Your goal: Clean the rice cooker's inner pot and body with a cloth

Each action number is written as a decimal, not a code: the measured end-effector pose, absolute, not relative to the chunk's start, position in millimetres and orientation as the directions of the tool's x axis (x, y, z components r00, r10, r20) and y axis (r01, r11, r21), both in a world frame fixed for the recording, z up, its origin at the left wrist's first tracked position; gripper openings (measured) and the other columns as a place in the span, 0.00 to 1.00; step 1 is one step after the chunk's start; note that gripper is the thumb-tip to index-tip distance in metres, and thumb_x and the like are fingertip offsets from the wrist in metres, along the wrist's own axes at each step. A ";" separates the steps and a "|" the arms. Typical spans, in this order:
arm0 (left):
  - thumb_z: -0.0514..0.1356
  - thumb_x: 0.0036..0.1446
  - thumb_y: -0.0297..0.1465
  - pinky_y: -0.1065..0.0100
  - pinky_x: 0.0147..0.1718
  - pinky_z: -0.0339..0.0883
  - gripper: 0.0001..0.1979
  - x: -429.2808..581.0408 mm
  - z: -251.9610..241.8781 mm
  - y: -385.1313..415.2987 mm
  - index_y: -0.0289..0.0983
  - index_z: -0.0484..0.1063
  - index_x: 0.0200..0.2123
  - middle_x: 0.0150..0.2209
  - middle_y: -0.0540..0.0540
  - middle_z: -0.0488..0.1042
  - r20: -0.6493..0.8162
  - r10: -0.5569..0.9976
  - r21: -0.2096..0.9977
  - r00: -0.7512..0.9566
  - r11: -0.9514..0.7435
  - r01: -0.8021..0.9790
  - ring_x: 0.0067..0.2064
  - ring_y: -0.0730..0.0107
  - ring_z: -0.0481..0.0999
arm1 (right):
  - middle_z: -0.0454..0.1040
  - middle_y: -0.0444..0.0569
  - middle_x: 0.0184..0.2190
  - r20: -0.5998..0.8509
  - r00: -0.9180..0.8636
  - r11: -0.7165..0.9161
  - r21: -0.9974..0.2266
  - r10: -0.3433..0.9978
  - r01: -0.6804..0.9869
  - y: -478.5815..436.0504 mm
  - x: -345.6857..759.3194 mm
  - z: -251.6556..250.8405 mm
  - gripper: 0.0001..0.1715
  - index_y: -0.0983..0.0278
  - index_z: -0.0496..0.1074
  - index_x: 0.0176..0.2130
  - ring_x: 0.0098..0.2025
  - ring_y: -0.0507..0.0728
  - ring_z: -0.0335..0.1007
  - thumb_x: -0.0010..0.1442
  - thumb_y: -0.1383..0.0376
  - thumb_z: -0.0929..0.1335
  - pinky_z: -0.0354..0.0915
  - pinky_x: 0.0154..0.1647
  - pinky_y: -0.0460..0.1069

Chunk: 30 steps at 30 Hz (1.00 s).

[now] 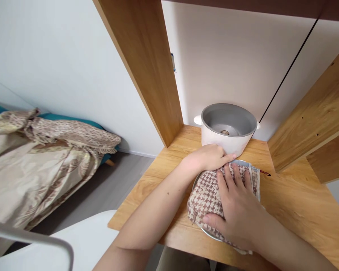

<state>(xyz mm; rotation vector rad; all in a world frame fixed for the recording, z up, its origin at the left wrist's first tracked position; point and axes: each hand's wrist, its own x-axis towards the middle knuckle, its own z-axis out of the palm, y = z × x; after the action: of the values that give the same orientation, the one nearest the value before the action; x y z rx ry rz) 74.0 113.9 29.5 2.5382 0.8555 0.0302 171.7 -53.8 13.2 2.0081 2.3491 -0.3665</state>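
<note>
My right hand (237,203) lies flat with spread fingers on a brown-and-cream houndstooth cloth (205,195). Under the cloth is a round metal-rimmed piece (210,234); most of it is covered, so I cannot tell if it is a lid or a pan. At its far edge my left hand (211,157) is closed, thumb along the rim and the other fingers curled down, partly hidden. Just behind that hand stands a white pot-shaped cooker base (224,140), with a grey inside, small side handles and a round metal part at its bottom.
A wooden desk (296,199) carries these things, between a wooden upright (147,64) and a wooden side panel (313,113). A dark red loop (265,173) sticks out by the cloth. A white chair (87,229) stands at left, and beyond it a bed (36,173) with patterned covers.
</note>
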 end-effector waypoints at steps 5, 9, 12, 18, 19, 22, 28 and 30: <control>0.44 0.70 0.54 0.61 0.37 0.66 0.34 72.8 29.1 116.0 0.38 0.79 0.29 0.31 0.42 0.80 -0.072 0.553 0.435 0.830 -0.732 0.525 0.34 0.61 0.77 | 0.38 0.72 0.75 -0.191 -0.177 0.151 -0.141 0.965 0.978 -48.1 176.2 19.9 0.61 0.77 0.47 0.75 0.75 0.84 0.28 0.64 0.39 0.66 0.37 0.69 0.81; 0.51 0.69 0.48 0.63 0.35 0.64 0.26 70.9 37.3 111.2 0.38 0.78 0.31 0.30 0.43 0.80 -0.016 0.550 0.384 0.835 -0.768 0.513 0.34 0.62 0.76 | 0.40 0.71 0.75 -0.218 -0.153 0.129 -0.121 0.964 0.984 -48.0 172.0 21.9 0.55 0.77 0.49 0.75 0.76 0.83 0.31 0.67 0.43 0.65 0.39 0.71 0.78; 0.51 0.70 0.47 0.63 0.34 0.64 0.25 69.1 42.9 107.8 0.38 0.77 0.30 0.29 0.44 0.79 -0.021 0.555 0.366 0.831 -0.770 0.523 0.33 0.62 0.76 | 0.43 0.70 0.75 -0.204 -0.137 0.112 -0.127 0.969 0.985 -48.6 170.4 22.8 0.53 0.76 0.50 0.74 0.76 0.80 0.34 0.68 0.45 0.65 0.40 0.72 0.75; 0.49 0.69 0.50 0.62 0.36 0.66 0.27 67.2 44.0 106.5 0.38 0.78 0.33 0.33 0.42 0.80 -0.020 0.589 0.400 0.808 -0.736 0.546 0.36 0.60 0.77 | 0.37 0.72 0.76 -0.167 -0.086 0.064 -0.138 0.982 0.988 -48.5 178.3 14.7 0.64 0.76 0.46 0.75 0.75 0.84 0.27 0.60 0.39 0.69 0.33 0.69 0.81; 0.49 0.69 0.51 0.61 0.37 0.67 0.27 67.0 44.0 106.0 0.38 0.78 0.33 0.34 0.42 0.80 -0.008 0.593 0.397 0.805 -0.737 0.546 0.36 0.60 0.78 | 0.36 0.72 0.76 -0.165 -0.081 0.058 -0.141 0.983 0.988 -48.0 180.0 13.5 0.66 0.75 0.46 0.76 0.75 0.85 0.26 0.59 0.38 0.69 0.32 0.69 0.82; 0.48 0.69 0.52 0.61 0.38 0.67 0.28 65.7 44.5 104.0 0.38 0.78 0.35 0.36 0.41 0.81 0.013 0.605 0.388 0.796 -0.736 0.554 0.38 0.59 0.78 | 0.35 0.70 0.76 -0.166 -0.068 0.044 -0.144 0.984 0.989 -46.6 183.2 12.8 0.68 0.73 0.45 0.76 0.75 0.85 0.25 0.57 0.36 0.69 0.31 0.68 0.82; 0.43 0.69 0.55 0.59 0.41 0.68 0.33 62.6 44.6 103.7 0.38 0.77 0.42 0.42 0.39 0.81 -0.042 0.652 0.400 0.757 -0.684 0.611 0.42 0.55 0.79 | 0.37 0.67 0.77 -0.190 -0.080 0.055 -0.131 0.979 0.990 -44.9 186.9 18.7 0.65 0.71 0.47 0.76 0.76 0.82 0.28 0.59 0.35 0.67 0.32 0.70 0.80; 0.41 0.69 0.55 0.58 0.42 0.67 0.34 62.1 45.5 104.6 0.37 0.77 0.43 0.42 0.38 0.80 -0.069 0.661 0.398 0.747 -0.668 0.628 0.43 0.53 0.79 | 0.38 0.66 0.77 -0.178 -0.091 0.068 -0.131 0.980 0.989 -43.6 190.2 20.5 0.63 0.71 0.48 0.76 0.76 0.82 0.29 0.60 0.35 0.66 0.33 0.70 0.79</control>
<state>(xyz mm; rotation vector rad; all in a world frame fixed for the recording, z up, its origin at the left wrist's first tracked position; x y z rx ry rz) 62.1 104.6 45.5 2.5472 0.9864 0.1126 190.2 -43.6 20.5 2.0892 2.2645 -0.3377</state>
